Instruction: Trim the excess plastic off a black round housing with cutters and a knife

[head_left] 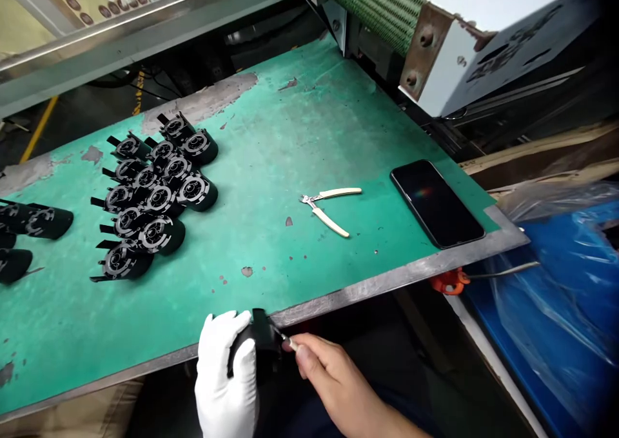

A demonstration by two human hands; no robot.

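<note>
White-gloved left hand [225, 367] grips a black, likely plastic, rounded housing [265, 338] at the green-topped table's [280, 160] near edge; the bare right hand [324, 370] pinches a slim metal-tipped tool [286, 340] beside it. Probably light, stiff, slippery; best cupped round its curved wall.

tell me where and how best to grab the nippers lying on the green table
Probably by both cream handles, coming from the phone side: they splay open that way, while the metal jaws point towards the black parts.
</note>
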